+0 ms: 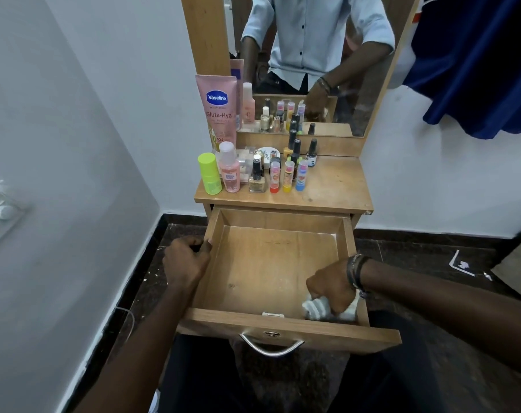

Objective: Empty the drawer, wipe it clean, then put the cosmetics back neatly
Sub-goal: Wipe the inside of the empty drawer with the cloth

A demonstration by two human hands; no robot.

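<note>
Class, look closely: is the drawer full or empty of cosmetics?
Empty: the drawer shows bare wood, only the right hand gripping a white cloth inside.

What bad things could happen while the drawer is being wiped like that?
1. The drawer is pulled far out. The right hand presses a white cloth into its front corner, so hard pushing might tip or strain it, though the left hand steadies the side wall.
2. Bottles and lip balms stand packed together on the tabletop just above. Jolting the drawer could knock some over, maybe into it.
</note>
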